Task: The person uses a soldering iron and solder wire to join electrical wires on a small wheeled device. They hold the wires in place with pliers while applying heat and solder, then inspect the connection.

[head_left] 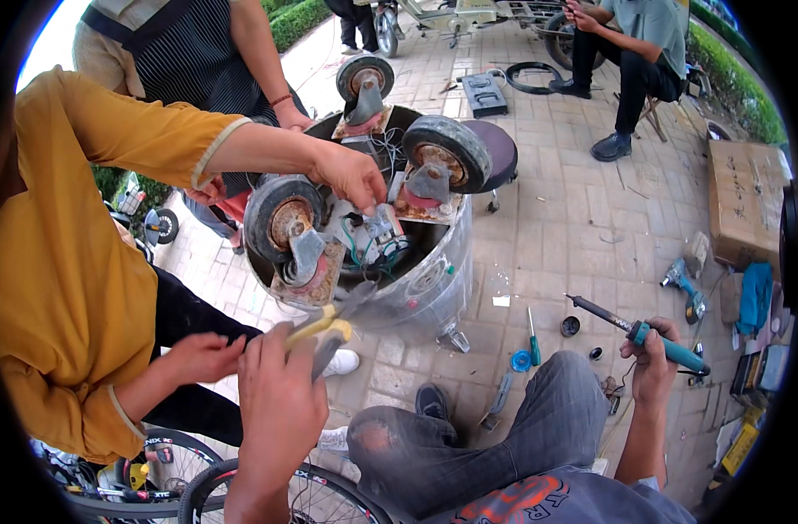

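My left hand [281,397] is closed round yellow-handled pliers [316,326], which are smeared by motion, their dark jaws toward the drum. In my right hand [652,358] is a soldering iron [670,349] with a teal handle, its tip pointing up and left. Ahead stands a round metal drum [438,279] with rusty caster wheels [287,220] on its upper side. Green and dark wires and a small white and red part [384,225] show in its opening. Another person's hand [351,177], in a mustard sleeve, reaches to that part. That person's other hand [202,356] is beside mine.
On the paving near my knee lie a screwdriver [533,336], a blue round lid [521,361] and a small dark tin [571,326]. A cordless drill [685,288] and a cardboard box [746,201] are at the right. Bicycle wheels [320,493] stand at the lower left. A stool [495,153] stands behind the drum.
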Demonstrator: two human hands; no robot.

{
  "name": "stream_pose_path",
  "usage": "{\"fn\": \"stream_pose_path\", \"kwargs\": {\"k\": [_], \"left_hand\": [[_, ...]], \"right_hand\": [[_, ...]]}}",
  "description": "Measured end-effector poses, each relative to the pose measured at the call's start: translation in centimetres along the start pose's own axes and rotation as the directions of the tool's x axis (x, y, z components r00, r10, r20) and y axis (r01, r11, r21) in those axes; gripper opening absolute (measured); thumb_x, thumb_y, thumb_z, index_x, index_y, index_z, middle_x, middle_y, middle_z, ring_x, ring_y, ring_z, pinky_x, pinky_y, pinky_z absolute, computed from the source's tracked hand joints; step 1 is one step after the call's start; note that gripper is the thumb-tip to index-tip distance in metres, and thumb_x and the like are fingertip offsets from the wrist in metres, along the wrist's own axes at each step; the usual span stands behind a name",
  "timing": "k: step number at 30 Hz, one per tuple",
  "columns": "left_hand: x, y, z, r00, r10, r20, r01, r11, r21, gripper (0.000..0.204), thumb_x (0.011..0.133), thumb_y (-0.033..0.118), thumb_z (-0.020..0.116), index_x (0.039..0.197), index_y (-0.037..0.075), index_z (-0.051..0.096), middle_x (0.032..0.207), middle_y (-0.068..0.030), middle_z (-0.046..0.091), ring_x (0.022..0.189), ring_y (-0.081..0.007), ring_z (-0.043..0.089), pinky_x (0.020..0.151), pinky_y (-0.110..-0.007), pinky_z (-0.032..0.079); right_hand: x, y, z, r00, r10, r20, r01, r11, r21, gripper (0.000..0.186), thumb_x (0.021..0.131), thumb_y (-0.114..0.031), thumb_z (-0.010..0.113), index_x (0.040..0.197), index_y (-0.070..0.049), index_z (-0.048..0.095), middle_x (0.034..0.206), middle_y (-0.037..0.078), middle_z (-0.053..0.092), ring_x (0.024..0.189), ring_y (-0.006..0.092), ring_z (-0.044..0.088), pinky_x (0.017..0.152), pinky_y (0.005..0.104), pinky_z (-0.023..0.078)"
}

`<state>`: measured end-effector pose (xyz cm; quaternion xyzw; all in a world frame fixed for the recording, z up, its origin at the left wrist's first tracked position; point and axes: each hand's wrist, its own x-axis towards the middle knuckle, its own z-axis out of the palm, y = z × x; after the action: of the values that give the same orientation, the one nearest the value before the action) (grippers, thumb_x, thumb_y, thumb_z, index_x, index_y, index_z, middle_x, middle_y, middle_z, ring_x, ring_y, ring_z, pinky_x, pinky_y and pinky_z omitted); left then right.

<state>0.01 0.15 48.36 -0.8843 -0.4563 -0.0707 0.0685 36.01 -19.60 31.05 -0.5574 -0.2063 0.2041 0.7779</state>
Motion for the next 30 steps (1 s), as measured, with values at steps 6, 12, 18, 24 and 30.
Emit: {"fn": "stream_pose_path", "kwargs": {"k": [6, 12, 18, 24, 30], "left_hand": [[1.6, -0.4, 0.8, 0.998, 0.058, -0.027, -0.05, 0.974, 0.219, 0.031, 0.079, 0.006, 0.057, 0.108, -0.005, 0.062, 0.126, -0.0258, 0.05, 0.119, -0.0403, 0.046, 0.104, -0.054, 0.032], [2.8, -0.3, 1.2, 0.998, 0.055, 0.014, -0.056, 0.978, 0.2, 0.032, 0.078, 0.008, 0.057, 0.107, -0.005, 0.063, 0.127, -0.0257, 0.05, 0.121, -0.04, 0.045, 0.106, -0.055, 0.031], [3.5, -0.1, 0.9, 0.998, 0.044, 0.034, -0.05, 0.974, 0.222, 0.033, 0.077, 0.007, 0.058, 0.108, -0.004, 0.063, 0.127, -0.0262, 0.05, 0.121, -0.0404, 0.046, 0.105, -0.054, 0.033], [2.9, -1.1, 1.4, 1.0, 0.022, -0.01, -0.018, 0.963, 0.271, 0.045, 0.072, 0.003, 0.071, 0.114, -0.007, 0.059, 0.132, -0.0275, 0.045, 0.124, -0.0411, 0.044, 0.1, -0.047, 0.043], [3.2, -0.9, 0.8, 0.998, -0.012, 0.06, -0.003, 0.972, 0.236, 0.044, 0.073, 0.004, 0.07, 0.115, -0.007, 0.059, 0.132, -0.0289, 0.045, 0.126, -0.0428, 0.043, 0.096, -0.045, 0.048]], "right_hand": [[-0.1, -0.2, 0.4, 1.0, -0.012, 0.019, 0.012, 1.0, 0.004, 0.031, 0.09, -0.022, 0.065, 0.107, 0.001, 0.052, 0.08, 0.012, 0.064, 0.062, 0.0206, 0.064, 0.06, 0.0306, 0.052], [-0.4, -0.3, 0.4, 1.0, -0.009, 0.016, 0.01, 1.0, -0.011, 0.031, 0.09, -0.021, 0.064, 0.107, 0.001, 0.052, 0.081, 0.012, 0.064, 0.063, 0.0205, 0.064, 0.06, 0.03, 0.052], [-0.4, -0.3, 0.9, 1.0, -0.007, 0.025, 0.008, 0.999, -0.033, 0.031, 0.09, -0.022, 0.064, 0.107, 0.001, 0.052, 0.081, 0.012, 0.063, 0.063, 0.0206, 0.064, 0.06, 0.0298, 0.052], [-0.3, 0.2, 0.6, 0.999, -0.015, 0.052, 0.017, 0.998, -0.055, 0.027, 0.094, -0.021, 0.059, 0.109, 0.0, 0.051, 0.081, 0.011, 0.064, 0.062, 0.0192, 0.063, 0.061, 0.029, 0.051], [-0.4, -0.1, 1.0, 0.998, 0.005, 0.061, -0.003, 0.999, -0.048, 0.029, 0.092, -0.021, 0.061, 0.108, 0.0, 0.052, 0.08, 0.011, 0.063, 0.062, 0.0196, 0.063, 0.06, 0.0292, 0.051]]}}
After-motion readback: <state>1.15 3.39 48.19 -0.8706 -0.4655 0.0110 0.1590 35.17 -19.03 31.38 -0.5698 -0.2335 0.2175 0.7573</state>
